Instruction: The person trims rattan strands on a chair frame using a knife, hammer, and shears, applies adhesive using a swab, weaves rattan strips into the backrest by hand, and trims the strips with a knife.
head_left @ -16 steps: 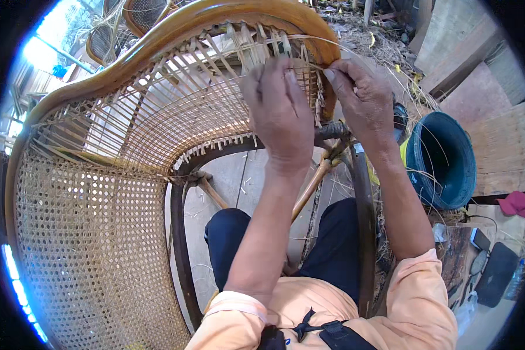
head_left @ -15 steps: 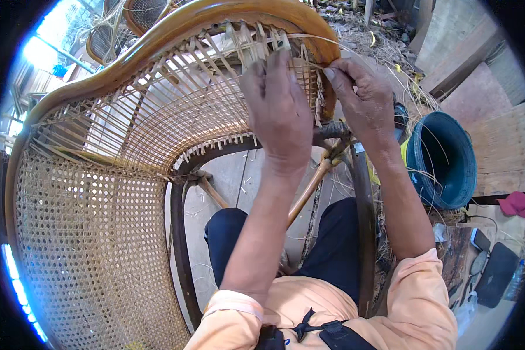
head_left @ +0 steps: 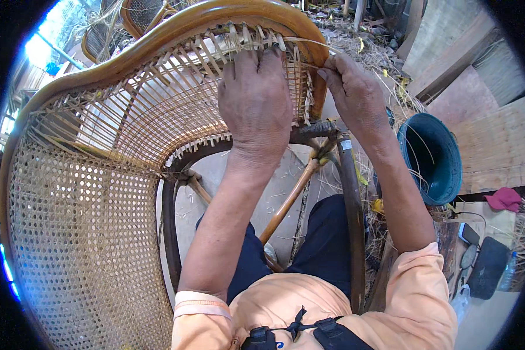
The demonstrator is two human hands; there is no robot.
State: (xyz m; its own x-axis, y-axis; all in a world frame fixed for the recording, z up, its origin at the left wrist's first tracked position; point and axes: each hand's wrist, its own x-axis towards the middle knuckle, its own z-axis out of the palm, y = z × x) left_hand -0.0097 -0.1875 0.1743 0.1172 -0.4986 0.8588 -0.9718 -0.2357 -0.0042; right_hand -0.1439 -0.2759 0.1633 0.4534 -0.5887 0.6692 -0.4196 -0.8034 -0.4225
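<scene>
A chair frame of bent, varnished rattan [head_left: 175,24] curves across the top left, with partly woven cane webbing [head_left: 175,93] stretched inside it. At the frame's upper right, my right hand [head_left: 356,96] pinches a thin cane strand [head_left: 309,41] between thumb and forefinger, just outside the rim. My left hand [head_left: 256,105] lies back-up against the strands near the top of the open weave. Its fingers are bent closed into them; the fingertips and whatever they grip are hidden.
Finished cane mesh [head_left: 81,221] fills the left side. A dark chair leg [head_left: 351,221] rises beside my knee. Right of my arm are a teal bucket [head_left: 431,157] with strands in it, a pink cloth [head_left: 503,199], a phone [head_left: 468,233] and a clear bottle [head_left: 508,271]. More cane chairs [head_left: 140,17] stand behind.
My left hand has shifted left and its fingers have bent further into the weave. My right hand keeps its pinch at the rim. The whole view has slid slightly leftward.
</scene>
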